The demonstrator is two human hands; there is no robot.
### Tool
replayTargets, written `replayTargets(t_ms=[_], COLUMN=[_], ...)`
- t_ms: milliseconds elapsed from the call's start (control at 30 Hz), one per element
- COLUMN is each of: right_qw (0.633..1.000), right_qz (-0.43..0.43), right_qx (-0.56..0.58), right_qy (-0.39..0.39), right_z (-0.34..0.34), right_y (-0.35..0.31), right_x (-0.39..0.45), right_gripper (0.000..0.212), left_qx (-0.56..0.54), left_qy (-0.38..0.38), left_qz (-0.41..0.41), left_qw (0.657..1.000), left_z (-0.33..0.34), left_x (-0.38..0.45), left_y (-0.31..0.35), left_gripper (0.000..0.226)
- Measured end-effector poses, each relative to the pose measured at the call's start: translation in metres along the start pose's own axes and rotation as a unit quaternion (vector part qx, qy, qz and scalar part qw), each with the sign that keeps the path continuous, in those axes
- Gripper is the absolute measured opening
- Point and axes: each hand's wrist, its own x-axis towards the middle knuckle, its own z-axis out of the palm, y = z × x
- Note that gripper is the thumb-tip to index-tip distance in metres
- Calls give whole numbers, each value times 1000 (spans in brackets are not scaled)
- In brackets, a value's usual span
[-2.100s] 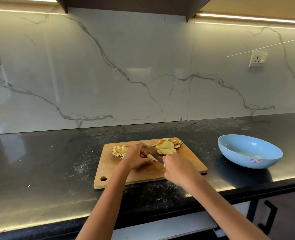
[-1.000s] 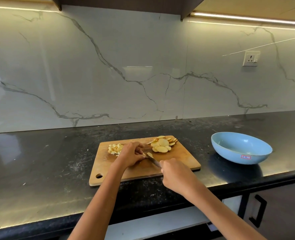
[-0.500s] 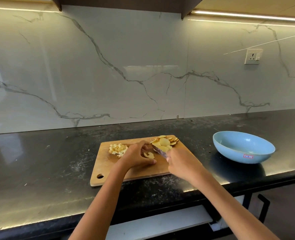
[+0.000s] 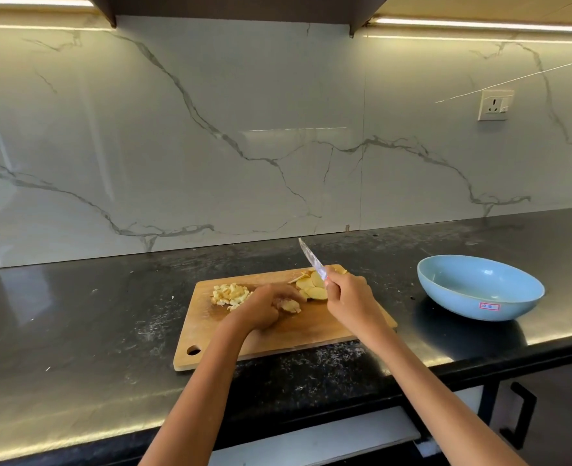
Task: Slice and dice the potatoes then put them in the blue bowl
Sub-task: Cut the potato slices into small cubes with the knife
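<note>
Marble-veined wall panels rise behind a dark speckled worktop point(image 4: 76, 314) that carries a wooden cutting board point(image 4: 311, 327) and, well apart to the right, a blue bowl point(image 4: 479, 287) with nothing visible inside. On the board lie three lots of potato: diced cubes point(image 4: 230, 294) at the far left, round slices point(image 4: 311, 285) at the far middle, and a small stack of slices point(image 4: 291, 306) under the left hand point(image 4: 264, 309), whose fingers curl down and pinch that stack from above. Right hand point(image 4: 348, 297) – fingers wrapped tight round the handle of a knife point(image 4: 313, 260), blade raised and tilted away toward the wall. Judged handling: the pieces are light, stiff and brittle, with wet cut faces likely to slide over one another – best held by pressing on top, fingertips tucked back from the blade. The cubes sit near the board's far left edge and could spill off. Bare worktop between board and bowl leaves open room for carrying pieces across; the board's near edge lies close to the worktop's front edge.
</note>
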Motion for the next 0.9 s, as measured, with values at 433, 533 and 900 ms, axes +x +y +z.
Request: replayTargets(t_ms=[433,533,900], right_qw=[999,1000,973], right_qz=[-17,-24,30], right_qx=[30,-10,-208], right_qy=[27,-3,-99], right_z=[13,6,-11], right_y=[8,4,-14], right_x=[-7,-12,-57], right_gripper=[38,32,22], left_qx=[30,52,43], left_qy=[14,25,82], left_qz=[14,20,5], left_qw=[999,998,996], left_z=[0,0,1], left_x=[0,-6,-17], left_y=[-2,-1,6], left_gripper=[39,26,34])
